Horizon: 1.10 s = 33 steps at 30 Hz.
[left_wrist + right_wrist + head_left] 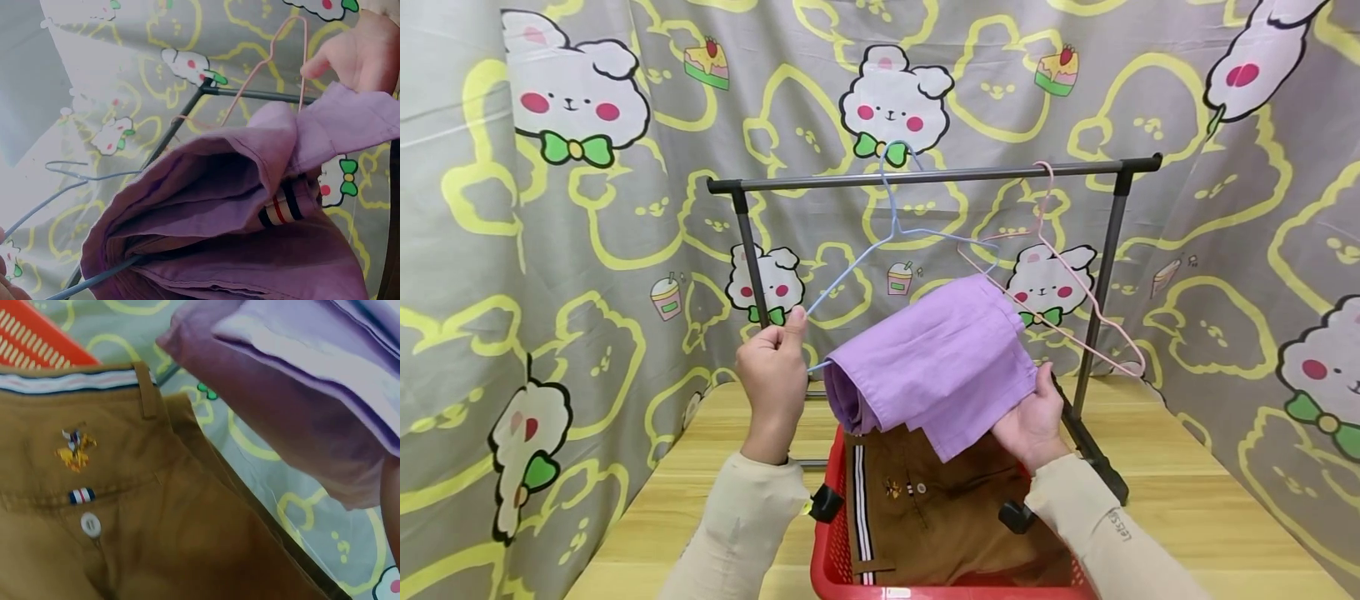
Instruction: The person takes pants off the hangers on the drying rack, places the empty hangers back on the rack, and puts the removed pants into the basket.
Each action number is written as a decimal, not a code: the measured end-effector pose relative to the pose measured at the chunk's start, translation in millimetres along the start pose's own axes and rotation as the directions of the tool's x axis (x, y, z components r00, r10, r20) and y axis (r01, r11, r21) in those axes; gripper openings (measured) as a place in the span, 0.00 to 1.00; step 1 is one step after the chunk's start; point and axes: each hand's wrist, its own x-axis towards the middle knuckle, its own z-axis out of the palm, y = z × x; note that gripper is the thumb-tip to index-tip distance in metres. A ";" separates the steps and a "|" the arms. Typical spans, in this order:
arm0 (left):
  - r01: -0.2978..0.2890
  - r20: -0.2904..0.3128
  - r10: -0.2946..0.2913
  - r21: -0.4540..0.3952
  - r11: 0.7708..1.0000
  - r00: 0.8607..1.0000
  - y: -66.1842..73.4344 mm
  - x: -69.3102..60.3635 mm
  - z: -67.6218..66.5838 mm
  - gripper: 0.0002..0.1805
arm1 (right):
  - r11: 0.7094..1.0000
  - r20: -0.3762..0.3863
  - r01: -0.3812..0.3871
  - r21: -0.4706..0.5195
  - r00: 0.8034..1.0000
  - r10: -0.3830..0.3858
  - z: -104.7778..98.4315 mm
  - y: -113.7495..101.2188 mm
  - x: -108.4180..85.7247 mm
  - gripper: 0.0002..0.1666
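My left hand grips the left corner of a blue clothes hanger. The hanger's lower bar runs into the fold of purple trousers, which drape over it. In the left wrist view the bar enters the layered purple cloth, where a striped band shows. Under the right edge of the trousers lies my right hand, palm up with the thumb raised; the cloth hides part of its fingers. Below both hands, brown trousers with a striped waistband lie in a red basket.
Behind the hands stands a garment rack with a grey rail. A pink hanger hangs on its right half. The basket and rack stand on a wooden tabletop, with a patterned curtain around it.
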 end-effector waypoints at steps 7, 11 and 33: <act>0.011 -0.009 -0.011 0.004 1.000 1.000 -1.3 -2.0 3.9 0.31 | 0.988 0.113 -0.148 -0.052 0.982 0.153 5.6 13.9 0.6 0.35; -0.011 -0.012 0.011 0.016 1.000 1.000 -1.7 -4.0 7.0 0.30 | 0.983 0.099 -0.155 -0.101 0.981 0.165 15.8 27.8 3.0 0.28; -0.047 0.022 0.046 0.049 0.998 0.999 -6.2 -14.0 17.9 0.29 | 0.956 -0.367 -0.161 -0.244 0.928 0.063 58.5 48.5 23.3 0.13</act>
